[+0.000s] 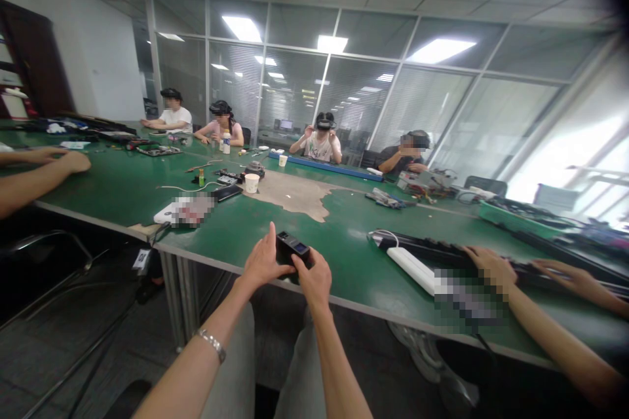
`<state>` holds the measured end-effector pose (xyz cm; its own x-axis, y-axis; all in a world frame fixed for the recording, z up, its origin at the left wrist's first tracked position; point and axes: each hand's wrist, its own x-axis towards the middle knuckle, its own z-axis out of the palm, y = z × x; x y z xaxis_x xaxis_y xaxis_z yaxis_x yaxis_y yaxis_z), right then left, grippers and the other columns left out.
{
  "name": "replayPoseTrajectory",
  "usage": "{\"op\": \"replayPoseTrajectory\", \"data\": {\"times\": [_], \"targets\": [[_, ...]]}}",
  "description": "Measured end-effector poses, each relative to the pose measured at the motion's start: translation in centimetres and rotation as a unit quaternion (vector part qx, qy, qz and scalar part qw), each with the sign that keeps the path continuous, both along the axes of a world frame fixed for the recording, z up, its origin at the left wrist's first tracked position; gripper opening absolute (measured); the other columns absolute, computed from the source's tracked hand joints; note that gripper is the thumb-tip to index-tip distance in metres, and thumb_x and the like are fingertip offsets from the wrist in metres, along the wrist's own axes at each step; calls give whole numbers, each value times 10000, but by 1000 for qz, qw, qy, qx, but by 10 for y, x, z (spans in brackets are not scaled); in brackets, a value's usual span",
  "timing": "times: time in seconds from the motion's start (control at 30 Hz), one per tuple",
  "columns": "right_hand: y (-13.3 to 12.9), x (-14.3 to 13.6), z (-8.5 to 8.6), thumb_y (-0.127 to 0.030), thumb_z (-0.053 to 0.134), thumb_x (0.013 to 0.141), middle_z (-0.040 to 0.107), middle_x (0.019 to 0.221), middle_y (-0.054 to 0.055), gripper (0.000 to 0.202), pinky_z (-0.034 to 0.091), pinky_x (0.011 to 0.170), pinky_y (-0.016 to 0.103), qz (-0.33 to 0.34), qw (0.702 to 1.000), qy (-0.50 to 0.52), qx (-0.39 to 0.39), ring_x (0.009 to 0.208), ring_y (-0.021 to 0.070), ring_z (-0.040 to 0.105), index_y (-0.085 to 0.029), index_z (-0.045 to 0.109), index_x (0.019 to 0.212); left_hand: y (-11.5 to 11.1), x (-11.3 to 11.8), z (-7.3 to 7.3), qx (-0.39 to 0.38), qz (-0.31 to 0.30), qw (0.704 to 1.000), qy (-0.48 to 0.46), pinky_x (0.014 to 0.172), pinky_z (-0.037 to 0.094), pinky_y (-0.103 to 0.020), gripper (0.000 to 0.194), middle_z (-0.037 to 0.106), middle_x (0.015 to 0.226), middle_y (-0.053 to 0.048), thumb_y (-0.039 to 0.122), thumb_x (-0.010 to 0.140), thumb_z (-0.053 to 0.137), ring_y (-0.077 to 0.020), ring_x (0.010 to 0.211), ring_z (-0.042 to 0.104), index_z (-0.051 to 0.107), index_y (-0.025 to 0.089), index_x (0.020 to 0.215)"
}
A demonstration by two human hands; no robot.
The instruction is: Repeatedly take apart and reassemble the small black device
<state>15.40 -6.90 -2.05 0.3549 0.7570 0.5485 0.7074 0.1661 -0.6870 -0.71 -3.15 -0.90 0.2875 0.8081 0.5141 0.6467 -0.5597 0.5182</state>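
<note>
Near the front edge of the green table, a small black box-shaped device (293, 246) with a little screen on its face is between my two hands. My left hand (264, 260) holds its left side, with the thumb along the near edge and a finger pointing up. The lower right corner is gripped by my right hand (315, 280), its thumb on the face beside the screen. The fingers behind the device are hidden. A metal bracelet (212, 344) circles my left wrist.
The green table (344, 255) has a worn tan patch (289, 195). Left lie a phone (227, 193), a paper cup (251, 183) and a white power strip (170, 209). Another white strip (410, 268) lies right, near a co-worker's hands (491, 268). Several people sit across; another's arms (44, 173) reach in left.
</note>
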Motion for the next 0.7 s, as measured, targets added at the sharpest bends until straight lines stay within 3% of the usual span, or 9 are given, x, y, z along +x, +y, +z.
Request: {"op": "replayPoseTrajectory", "data": {"times": [0.23, 0.5, 0.7], "targets": [[1, 2, 8, -515, 614, 760, 701, 1025, 87, 471, 468, 834, 332, 50, 994, 88, 31, 909, 223, 639, -180, 675, 1085, -1, 0, -1, -11, 13, 1000, -21, 991, 393, -438, 1391, 471, 1354, -205, 520, 589, 826, -347, 1232, 493, -172, 138, 1480], [16, 11, 24, -537, 658, 712, 723, 943, 83, 511, 502, 783, 330, 94, 969, 223, 46, 848, 226, 667, -153, 687, 1049, 6, 0, -5, -23, 10, 1000, -4, 993, 383, -435, 1370, 516, 1325, -187, 625, 596, 780, -331, 1193, 524, -136, 132, 1488], [34, 25, 22, -585, 589, 740, 726, 933, 86, 547, 487, 756, 307, 26, 984, 168, 44, 824, 215, 666, -148, 682, 1056, 7, 1, -4, -46, 49, 997, 49, 1000, 370, -422, 1235, 523, 1329, -181, 642, 613, 748, -350, 1221, 490, 61, 127, 1501]]}}
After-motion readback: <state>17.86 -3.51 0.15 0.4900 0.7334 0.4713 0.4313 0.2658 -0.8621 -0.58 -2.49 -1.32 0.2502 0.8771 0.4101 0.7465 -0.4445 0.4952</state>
